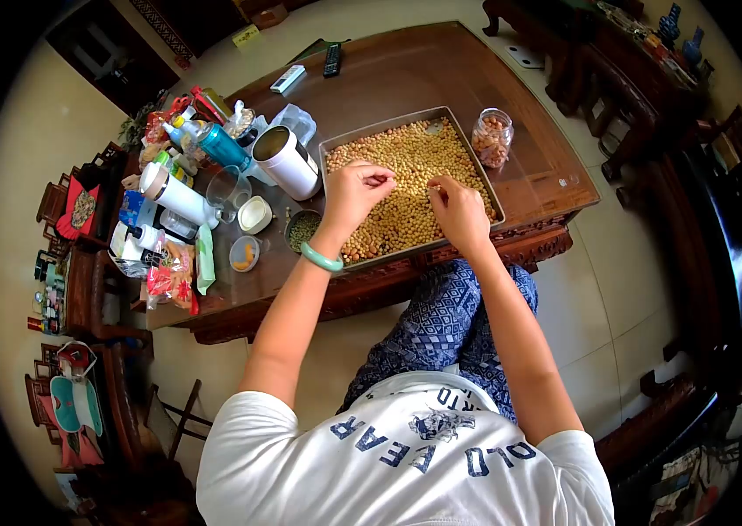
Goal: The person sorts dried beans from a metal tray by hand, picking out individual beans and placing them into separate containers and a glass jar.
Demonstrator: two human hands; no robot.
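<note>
A shallow rectangular tray (476, 164) lies on the table, covered by a layer of small round tan kernels (402, 215), browner along the near-left edge; I cannot tell their kind. Over the tray's left part is my left hand (355, 200), thumb and fingertips pinched together, with a jade-green bangle on the wrist. My right hand (462, 215) hovers above the right part, its fingers also closed in a pinch. Whatever either pinch holds is too small to make out. Beyond the tray's right edge stands a clear jar (492, 140) of reddish-brown nuts or kernels.
Left of the tray stand a white canister (287, 164), a bowl of green beans or seeds (303, 228), a small tub (245, 253) and a white tumbler (180, 197) amid crowded bottles and packets. A remote control (332, 60) lies at the table's far side.
</note>
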